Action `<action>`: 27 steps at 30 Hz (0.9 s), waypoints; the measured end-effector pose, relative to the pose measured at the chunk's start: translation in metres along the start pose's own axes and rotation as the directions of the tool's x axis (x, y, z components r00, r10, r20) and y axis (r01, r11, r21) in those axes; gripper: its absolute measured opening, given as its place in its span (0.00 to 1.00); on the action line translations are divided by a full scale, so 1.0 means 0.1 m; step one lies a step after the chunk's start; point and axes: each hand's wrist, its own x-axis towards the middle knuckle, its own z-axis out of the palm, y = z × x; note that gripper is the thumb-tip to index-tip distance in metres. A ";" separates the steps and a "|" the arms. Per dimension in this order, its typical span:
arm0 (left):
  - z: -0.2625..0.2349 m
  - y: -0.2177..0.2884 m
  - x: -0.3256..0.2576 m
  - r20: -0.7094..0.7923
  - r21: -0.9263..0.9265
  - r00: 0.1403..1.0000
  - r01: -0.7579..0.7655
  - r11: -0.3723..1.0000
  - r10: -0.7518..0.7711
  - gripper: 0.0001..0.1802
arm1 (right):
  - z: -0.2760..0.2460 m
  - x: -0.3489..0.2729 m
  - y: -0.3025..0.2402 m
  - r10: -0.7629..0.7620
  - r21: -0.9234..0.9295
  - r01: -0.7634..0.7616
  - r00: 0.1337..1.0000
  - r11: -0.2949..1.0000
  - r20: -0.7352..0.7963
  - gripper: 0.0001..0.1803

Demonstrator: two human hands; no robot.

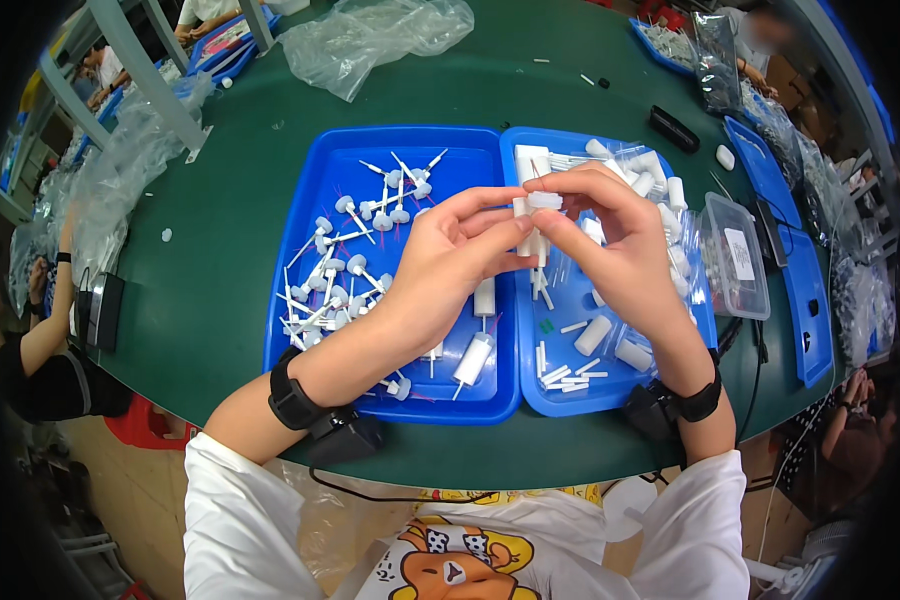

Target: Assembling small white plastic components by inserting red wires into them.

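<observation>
My left hand (460, 240) and my right hand (615, 235) meet over the right-hand blue tray (560, 404), fingers closed in pinches. Between them is a white cylindrical part (524, 238) with a translucent whitish cap (545, 200) at its top. My left thumb and fingers press its left side; the right thumb and forefinger are at the cap. Thin wires stick up above the cap. Fingers hide much of the part. Beneath my left forearm, the left-hand blue tray (315, 160) holds several grey-white discs with thin stems (357, 264) and a white cylinder with wires (473, 360).
White cylinders (593, 335), short white tubes (567, 380) and clear sleeves lie in the right tray. A clear plastic box (740, 260) stands beside it. Plastic bags (370, 40), a black case (674, 130) and a metal frame (150, 80) are on the green table (210, 300). Other people work nearby.
</observation>
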 end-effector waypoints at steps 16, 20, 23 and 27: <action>0.01 -0.02 -0.03 -0.032 0.091 0.996 -0.083 0.992 0.086 0.11 | 0.06 0.00 -0.08 0.230 0.333 -0.247 0.969 0.910 0.091 0.12; 0.00 -0.03 -0.02 -0.018 0.151 0.995 -0.098 0.984 0.101 0.10 | 0.04 -0.01 -0.01 0.207 0.314 -0.224 0.974 0.923 0.086 0.11; 0.00 -0.04 -0.02 -0.032 0.117 0.993 -0.107 0.987 0.111 0.11 | 0.02 0.00 -0.05 0.239 0.295 -0.252 0.968 0.922 0.080 0.10; 0.00 -0.07 -0.02 -0.017 0.211 0.986 -0.161 0.964 0.169 0.10 | 0.00 -0.01 -0.09 0.275 0.330 -0.283 0.959 0.900 0.073 0.11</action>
